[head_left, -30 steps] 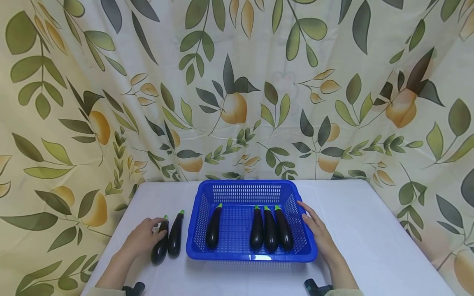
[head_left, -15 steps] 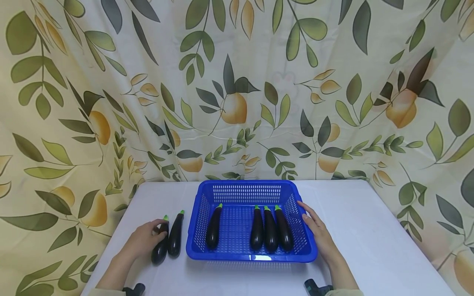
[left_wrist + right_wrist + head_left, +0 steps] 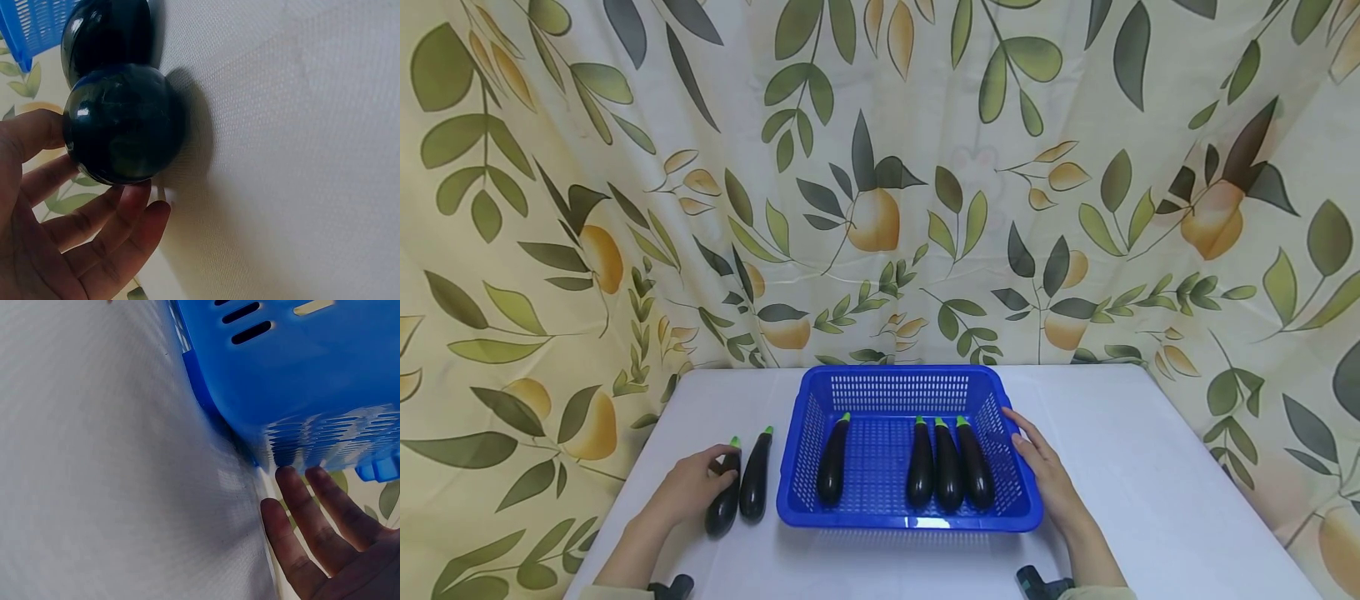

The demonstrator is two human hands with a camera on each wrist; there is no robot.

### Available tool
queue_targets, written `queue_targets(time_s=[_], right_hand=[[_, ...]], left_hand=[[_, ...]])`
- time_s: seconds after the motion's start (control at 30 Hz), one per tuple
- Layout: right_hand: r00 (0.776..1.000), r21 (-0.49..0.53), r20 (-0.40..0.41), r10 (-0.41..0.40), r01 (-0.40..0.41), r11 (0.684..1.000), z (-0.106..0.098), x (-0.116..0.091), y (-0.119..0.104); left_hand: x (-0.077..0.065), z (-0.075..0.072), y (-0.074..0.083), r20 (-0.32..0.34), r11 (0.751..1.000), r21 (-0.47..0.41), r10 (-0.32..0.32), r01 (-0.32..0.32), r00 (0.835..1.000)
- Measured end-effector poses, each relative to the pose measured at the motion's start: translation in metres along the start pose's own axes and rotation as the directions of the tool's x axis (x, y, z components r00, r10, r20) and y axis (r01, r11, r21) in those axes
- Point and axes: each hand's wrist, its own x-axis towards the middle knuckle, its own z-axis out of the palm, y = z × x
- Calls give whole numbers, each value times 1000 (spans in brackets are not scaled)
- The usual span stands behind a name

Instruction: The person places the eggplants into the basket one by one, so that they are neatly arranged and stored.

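Observation:
On the left of the white table, my left hand (image 3: 688, 487) holds a dark eggplant (image 3: 721, 510) near its green stem end, thumb on one side and fingers on the other. The left wrist view shows that eggplant's round end (image 3: 125, 122) close up. Right beside it lies a second eggplant (image 3: 756, 483). My right hand (image 3: 1051, 475) rests against the right side of a blue plastic basket (image 3: 910, 522), its fingers (image 3: 312, 522) extended with tips at the slotted wall. Inside the basket, one eggplant (image 3: 832, 467) lies at the left and three eggplants (image 3: 950, 471) at the right.
The white-covered table (image 3: 1150, 500) stretches beyond the basket on the right. A leaf-and-fruit patterned curtain (image 3: 880, 217) hangs behind the table and along its sides. Dark straps (image 3: 672, 587) sit on both wrists.

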Motion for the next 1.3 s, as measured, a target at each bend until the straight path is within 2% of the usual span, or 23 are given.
queue_targets(time_s=[0.33,0.87,1.3], right_hand=[[1000,5,3,-6,6,1000,0,0,-1],[1000,-4,4,-2,2,1000,-1,-1,-1],[1000,-5,3,1,-1,1000,0,-1,-3]], left_hand=[[-1,-5,3,5,1000,9,-6,6,1000],[-2,-19,13,-22,998,16,67,-67,998],[-3,-31,26,-15,995,30,93,-93,996]])
